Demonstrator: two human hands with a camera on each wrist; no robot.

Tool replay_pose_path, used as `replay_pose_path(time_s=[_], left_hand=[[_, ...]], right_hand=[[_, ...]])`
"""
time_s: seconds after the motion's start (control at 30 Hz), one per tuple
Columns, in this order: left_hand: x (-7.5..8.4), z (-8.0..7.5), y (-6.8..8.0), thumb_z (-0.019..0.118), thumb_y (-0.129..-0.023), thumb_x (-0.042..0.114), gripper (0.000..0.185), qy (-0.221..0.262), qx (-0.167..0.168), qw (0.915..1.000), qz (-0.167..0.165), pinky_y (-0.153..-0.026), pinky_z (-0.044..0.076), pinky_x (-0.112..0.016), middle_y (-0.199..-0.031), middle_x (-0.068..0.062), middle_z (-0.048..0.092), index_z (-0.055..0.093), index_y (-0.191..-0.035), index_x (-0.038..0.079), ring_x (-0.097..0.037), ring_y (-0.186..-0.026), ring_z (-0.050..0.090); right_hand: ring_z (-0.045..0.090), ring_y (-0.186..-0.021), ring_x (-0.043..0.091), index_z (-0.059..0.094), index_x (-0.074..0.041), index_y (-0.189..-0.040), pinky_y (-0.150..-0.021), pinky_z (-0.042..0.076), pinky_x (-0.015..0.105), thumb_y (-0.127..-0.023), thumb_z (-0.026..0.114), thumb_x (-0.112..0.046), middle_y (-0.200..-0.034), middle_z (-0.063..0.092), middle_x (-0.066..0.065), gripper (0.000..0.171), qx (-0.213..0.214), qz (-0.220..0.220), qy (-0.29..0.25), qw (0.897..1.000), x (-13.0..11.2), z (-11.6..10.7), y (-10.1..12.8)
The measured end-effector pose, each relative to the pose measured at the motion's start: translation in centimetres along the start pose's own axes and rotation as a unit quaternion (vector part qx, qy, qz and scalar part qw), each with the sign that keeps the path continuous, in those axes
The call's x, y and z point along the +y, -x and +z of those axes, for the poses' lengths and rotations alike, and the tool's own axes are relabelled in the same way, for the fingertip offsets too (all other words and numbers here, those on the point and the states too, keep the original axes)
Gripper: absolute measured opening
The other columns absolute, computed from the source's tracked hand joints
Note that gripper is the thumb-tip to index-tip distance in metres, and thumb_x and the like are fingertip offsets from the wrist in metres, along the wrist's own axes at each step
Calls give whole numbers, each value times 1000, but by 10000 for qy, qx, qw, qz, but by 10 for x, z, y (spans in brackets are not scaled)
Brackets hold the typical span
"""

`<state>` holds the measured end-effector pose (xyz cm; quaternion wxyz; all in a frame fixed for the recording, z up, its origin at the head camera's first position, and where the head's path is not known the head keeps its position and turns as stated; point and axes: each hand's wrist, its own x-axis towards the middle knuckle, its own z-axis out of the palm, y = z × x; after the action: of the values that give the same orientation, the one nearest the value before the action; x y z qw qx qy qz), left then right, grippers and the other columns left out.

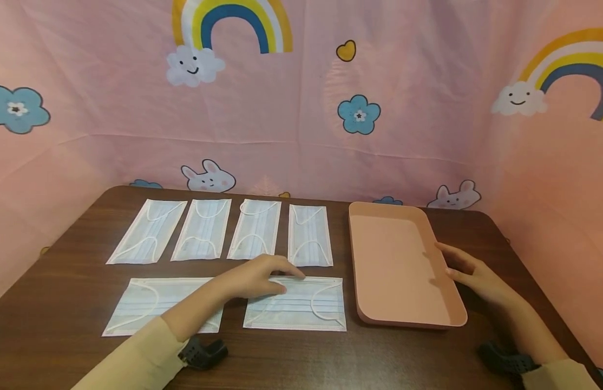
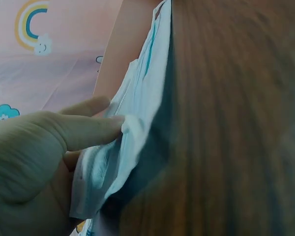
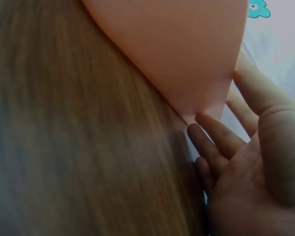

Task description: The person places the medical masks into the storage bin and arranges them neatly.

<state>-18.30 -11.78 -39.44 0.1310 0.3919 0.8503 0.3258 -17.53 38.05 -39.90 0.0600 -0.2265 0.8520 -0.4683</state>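
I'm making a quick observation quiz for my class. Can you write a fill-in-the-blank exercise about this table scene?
1. The flat pale blue pleated face masks on the dark brown wooden table number ____ in all.
2. The left hand pinches the top edge of the front-row mask nearest the ____.
3. The right hand rests its fingers against the shallow pink rectangular plastic tray, which holds ____ masks.

Missing words: six; tray; no
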Motion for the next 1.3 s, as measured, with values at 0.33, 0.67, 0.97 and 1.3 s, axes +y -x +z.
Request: replay_pose_path(time_s=[0.33, 0.67, 0.97, 1.3], left_hand=[[1, -3, 0, 69, -87, 4, 31, 571, -335, 9977, 109, -97, 43, -33, -116, 11, 65, 71, -115, 15, -11, -114, 55], [2, -9, 3, 69, -86, 6, 30, 1218, -146, 9924, 12, -100, 41, -41, -116, 5, 66, 71, -116, 12, -17, -116, 55], [10, -17, 6, 71, -85, 8, 31, 1669, 598, 9841, -123, -100, 40, -45, -117, 2, 66, 71, -115, 13, -19, -117, 55], [18, -22, 2, 73, -85, 14, 30, 1532, 1357, 9781, -364, -91, 42, -53, -120, -1, 65, 72, -114, 13, -24, -121, 51]], right_hand=[[40, -120, -7, 32, -4, -148, -89, 41, 16, -97, 52, -2, -147, 37, 14, 55, -7, 80, 36, 10000, 0, -1, -1], [41, -120, -6, 31, -1, -148, -89, 41, 16, -97, 51, 0, -146, 34, 25, 55, -47, 33, -130, 9999, 2, -1, -2], [43, -119, -5, 31, 0, -147, -89, 42, 17, -96, 51, 1, -145, 39, 9, 55, -49, 17, -204, 9998, 3, -1, -1], [43, -119, -5, 31, -1, -147, -89, 42, 17, -97, 51, 0, -145, 39, 11, 55, -51, 30, -157, 9999, 3, -1, -1]])
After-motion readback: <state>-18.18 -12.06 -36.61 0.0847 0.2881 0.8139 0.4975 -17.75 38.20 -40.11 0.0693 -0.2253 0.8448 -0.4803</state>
